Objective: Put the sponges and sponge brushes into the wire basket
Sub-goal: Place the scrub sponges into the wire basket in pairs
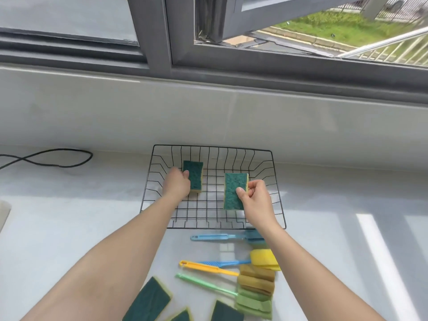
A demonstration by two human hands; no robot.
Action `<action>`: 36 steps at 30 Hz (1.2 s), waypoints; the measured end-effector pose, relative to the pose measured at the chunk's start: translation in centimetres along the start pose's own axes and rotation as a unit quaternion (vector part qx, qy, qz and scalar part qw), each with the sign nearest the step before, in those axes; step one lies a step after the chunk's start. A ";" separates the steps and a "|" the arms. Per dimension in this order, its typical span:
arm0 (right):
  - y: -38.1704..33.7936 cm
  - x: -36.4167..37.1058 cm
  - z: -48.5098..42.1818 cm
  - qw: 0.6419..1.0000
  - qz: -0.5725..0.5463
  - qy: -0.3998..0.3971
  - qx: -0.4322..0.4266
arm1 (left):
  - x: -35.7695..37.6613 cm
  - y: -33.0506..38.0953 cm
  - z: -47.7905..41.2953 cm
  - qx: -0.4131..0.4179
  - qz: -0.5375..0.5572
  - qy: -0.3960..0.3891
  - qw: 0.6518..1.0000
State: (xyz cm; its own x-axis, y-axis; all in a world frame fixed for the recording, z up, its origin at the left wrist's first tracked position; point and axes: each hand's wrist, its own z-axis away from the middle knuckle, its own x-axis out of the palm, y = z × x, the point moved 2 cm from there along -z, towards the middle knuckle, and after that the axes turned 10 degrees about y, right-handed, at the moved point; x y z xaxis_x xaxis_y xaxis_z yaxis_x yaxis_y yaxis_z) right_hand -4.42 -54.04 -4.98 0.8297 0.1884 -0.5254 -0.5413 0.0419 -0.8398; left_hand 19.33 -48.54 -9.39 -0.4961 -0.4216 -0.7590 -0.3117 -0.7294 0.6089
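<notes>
Reaching into the wire basket (275,181), your left hand (177,184) is pinching one green sponge (194,176) near the back-left corner, while your right hand (254,200) is gripping another sponge (234,189) upright over the middle; brushes (231,267) are lying just in front.

head cam | faces forward-down | close over wire basket (213,188) | single view
</notes>
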 end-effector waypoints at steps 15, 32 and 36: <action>-0.1 7.8 -4.7 0.998 0.017 -0.047 0.045 | -6.7 -5.8 5.3 0.245 -0.196 0.126 0.941; -2.0 12.5 -4.5 0.995 0.008 -0.088 0.035 | -6.3 -6.7 5.1 0.235 -0.184 0.051 0.953; -2.6 13.5 -4.4 0.997 0.022 -0.075 0.025 | -6.4 -6.9 5.1 0.238 -0.188 0.051 0.951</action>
State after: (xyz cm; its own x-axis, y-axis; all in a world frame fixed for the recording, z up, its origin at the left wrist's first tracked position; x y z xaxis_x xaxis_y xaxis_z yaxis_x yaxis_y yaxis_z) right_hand 8.74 -55.97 -10.50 0.7777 0.3362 -0.5311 -0.5854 0.0795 -0.8069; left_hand 20.51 -38.13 -7.58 -0.2021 -0.2469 -0.9477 -0.7959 -0.5225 0.3058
